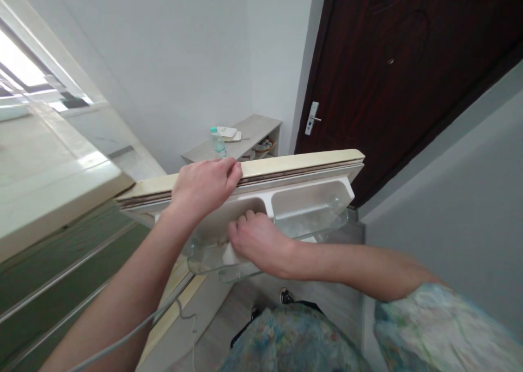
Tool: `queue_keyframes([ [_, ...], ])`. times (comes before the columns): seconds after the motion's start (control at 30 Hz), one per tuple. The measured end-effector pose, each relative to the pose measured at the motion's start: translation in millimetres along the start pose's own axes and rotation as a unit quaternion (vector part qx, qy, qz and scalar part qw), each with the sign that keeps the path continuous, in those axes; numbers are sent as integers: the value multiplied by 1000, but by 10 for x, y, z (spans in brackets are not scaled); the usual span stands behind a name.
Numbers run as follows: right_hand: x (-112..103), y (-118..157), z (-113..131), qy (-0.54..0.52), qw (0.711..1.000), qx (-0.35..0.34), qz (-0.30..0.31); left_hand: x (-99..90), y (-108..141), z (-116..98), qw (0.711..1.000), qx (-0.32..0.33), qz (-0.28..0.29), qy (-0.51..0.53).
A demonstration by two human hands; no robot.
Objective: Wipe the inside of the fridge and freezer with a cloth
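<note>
A cream fridge door (302, 160) stands open in front of me, seen from above, its brown layered gasket running along the edge. My left hand (208, 182) is closed over the top of the door, fingers wrapped round the far side. Inside the upper door shelf (306, 208), which has a clear front and a white divider, my right hand (261, 240) is in the left compartment. Its fingers are bent round a white cloth (231, 256), mostly hidden under the hand; whether it is fabric or paper is unclear. More clear shelf edges show below.
At left is the fridge body (57, 165), with a grey cable (134, 328) crossing below it. Behind the door, a low cabinet (255, 128) carries a plastic bottle (218, 143) and white flat items. A dark wooden door (392, 83) stands at right.
</note>
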State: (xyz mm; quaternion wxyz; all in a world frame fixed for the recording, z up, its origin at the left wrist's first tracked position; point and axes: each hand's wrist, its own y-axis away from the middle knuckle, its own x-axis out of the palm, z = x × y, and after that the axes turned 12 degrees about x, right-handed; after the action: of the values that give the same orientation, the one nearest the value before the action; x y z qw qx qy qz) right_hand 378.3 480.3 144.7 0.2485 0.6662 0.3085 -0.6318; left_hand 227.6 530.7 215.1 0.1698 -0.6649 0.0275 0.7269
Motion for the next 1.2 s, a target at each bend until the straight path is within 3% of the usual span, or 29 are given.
queue_keyframes([
  [0.07,-9,-70,15,-66,995,33,-66,-5,-2,-7,1000,-2,-1,1],
  [0.1,23,-119,52,-101,992,39,-69,-6,-4,-10,1000,-1,-1,0],
  [0.27,459,-422,455,-298,947,49,108,-8,-4,-5,1000,1,5,-12],
  [0.4,642,-552,681,-266,956,3,127,-7,-1,6,1000,4,8,-12],
  [0.5,579,-534,711,-229,964,-39,130,-7,-3,11,1000,3,3,-13],
  [0.73,433,-331,549,-240,953,-50,180,12,-7,19,1000,8,-2,-17],
  [0.8,394,-245,418,-223,962,-18,160,20,-11,19,1000,15,-7,-15],
  [0.9,355,-187,270,-211,976,53,-3,28,-15,13,1000,18,-10,-16],
  [0.97,405,-245,282,-198,973,56,-106,27,-12,9,1000,14,-7,-23],
  [1.0,463,-301,324,-190,973,40,-122,24,-9,9,1000,11,-5,-24],
  [1.2,862,-582,593,-164,986,-33,-28,-16,4,14,1000,14,8,-17],
])
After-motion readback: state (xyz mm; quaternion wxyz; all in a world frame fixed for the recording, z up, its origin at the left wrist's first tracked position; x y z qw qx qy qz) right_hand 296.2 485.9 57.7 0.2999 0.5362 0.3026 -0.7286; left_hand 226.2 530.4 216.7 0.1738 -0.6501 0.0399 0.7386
